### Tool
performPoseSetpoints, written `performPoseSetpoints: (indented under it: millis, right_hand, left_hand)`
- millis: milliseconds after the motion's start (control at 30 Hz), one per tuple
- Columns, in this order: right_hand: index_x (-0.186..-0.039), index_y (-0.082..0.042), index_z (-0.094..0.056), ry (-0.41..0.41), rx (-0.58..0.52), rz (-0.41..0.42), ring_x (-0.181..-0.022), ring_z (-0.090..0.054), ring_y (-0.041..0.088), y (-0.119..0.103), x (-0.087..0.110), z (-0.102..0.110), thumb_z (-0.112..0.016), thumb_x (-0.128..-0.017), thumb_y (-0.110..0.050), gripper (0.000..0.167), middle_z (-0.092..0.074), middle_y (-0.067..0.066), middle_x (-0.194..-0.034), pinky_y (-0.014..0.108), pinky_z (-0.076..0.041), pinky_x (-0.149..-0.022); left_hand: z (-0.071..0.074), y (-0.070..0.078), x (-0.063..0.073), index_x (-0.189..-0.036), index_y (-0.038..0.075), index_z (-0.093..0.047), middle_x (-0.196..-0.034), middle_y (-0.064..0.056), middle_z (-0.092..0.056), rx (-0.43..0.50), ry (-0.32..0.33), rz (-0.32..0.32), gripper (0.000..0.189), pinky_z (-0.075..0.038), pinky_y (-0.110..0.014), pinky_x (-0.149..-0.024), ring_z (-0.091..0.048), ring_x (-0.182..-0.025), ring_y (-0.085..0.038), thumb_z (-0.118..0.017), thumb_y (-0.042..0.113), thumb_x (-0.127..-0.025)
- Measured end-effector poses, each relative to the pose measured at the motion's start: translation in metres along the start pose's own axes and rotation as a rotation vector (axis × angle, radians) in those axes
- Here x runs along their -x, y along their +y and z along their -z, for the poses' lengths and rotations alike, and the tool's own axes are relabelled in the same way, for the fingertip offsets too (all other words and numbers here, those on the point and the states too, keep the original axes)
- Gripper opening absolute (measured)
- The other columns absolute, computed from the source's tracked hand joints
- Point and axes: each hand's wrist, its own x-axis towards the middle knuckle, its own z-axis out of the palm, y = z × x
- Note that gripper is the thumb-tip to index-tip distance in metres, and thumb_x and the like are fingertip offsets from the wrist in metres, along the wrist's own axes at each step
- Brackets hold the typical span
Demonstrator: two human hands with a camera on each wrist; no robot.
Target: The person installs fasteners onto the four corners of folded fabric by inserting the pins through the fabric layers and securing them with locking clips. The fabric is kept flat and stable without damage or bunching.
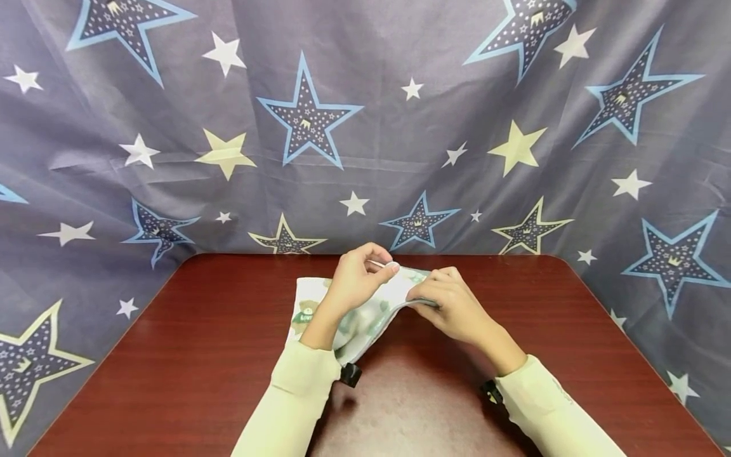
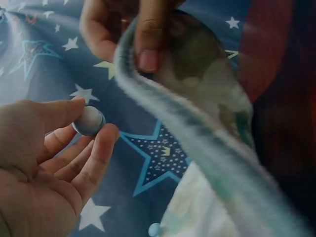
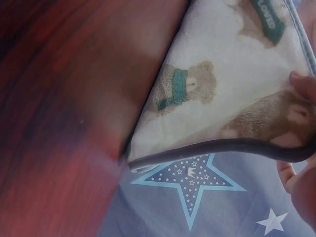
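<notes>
A soft white cloth (image 1: 394, 292) printed with brown bears and green shapes, edged in grey-blue, hangs between the hands above the table. My right hand (image 1: 448, 301) pinches its right edge, thumb over the binding. My left hand (image 1: 356, 279) is at the cloth's far edge, pinching a small round light-blue and white piece (image 2: 90, 121) between thumb and fingertips; what it is I cannot tell. A second small blue round piece (image 2: 154, 229) shows beside the cloth's edge in the left wrist view. In the right wrist view the printed bear (image 3: 187, 84) wears a green scarf.
Under the hands lies a dark red wooden table (image 1: 217, 355), shiny near its front. Behind and at both sides hangs a grey-blue curtain (image 1: 388, 127) with star prints, meeting the table's far edge. A black strap (image 1: 350, 374) is at the left wrist.
</notes>
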Motion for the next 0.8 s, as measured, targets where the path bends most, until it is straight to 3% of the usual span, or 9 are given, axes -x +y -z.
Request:
performPoseSetpoints:
  millis: [167,333,500,800]
  right_hand:
    - [-0.094,-0.016,-0.075,0.007,0.0,-0.002,-0.085,-0.063,0.015,-0.0013,-0.0015,-0.0002,-0.086,-0.079,-0.008,0.021,-0.072,-0.008,-0.085,0.042,-0.038,-0.081]
    - [-0.095,-0.015,-0.075,0.004,-0.009,-0.005,-0.085,-0.063,0.017,-0.002,-0.0019,-0.0015,-0.084,-0.081,-0.008,0.019,-0.073,-0.006,-0.086,0.042,-0.039,-0.082]
    - [-0.095,-0.015,-0.075,0.004,-0.004,0.0,-0.085,-0.062,0.017,-0.0007,-0.0023,-0.0021,-0.084,-0.082,-0.008,0.018,-0.073,-0.006,-0.086,0.042,-0.039,-0.082]
    - [-0.095,-0.016,-0.075,0.012,0.007,0.01,-0.085,-0.063,0.017,-0.0029,-0.0016,-0.0015,-0.084,-0.081,-0.008,0.019,-0.072,-0.007,-0.086,0.043,-0.04,-0.081]
  left_hand:
    - [-0.0033,-0.001,0.0029,-0.1,0.008,-0.068,-0.095,-0.004,-0.075,0.072,-0.06,0.05,0.015,-0.057,-0.031,-0.066,-0.074,-0.077,-0.014,-0.077,0.018,-0.093]
    - [-0.0062,-0.0002,0.0049,-0.099,0.008,-0.068,-0.096,-0.003,-0.074,0.072,-0.098,0.081,0.014,-0.057,-0.029,-0.068,-0.075,-0.078,-0.013,-0.077,0.018,-0.093]
    - [-0.0089,0.0001,0.005,-0.098,0.008,-0.068,-0.093,-0.002,-0.074,0.06,-0.104,0.069,0.014,-0.056,-0.027,-0.066,-0.075,-0.077,-0.012,-0.078,0.017,-0.092]
    - [-0.0101,-0.0034,0.0047,-0.1,0.006,-0.067,-0.101,-0.008,-0.073,0.136,-0.121,0.069,0.011,-0.06,-0.032,-0.072,-0.075,-0.08,-0.015,-0.075,0.011,-0.094]
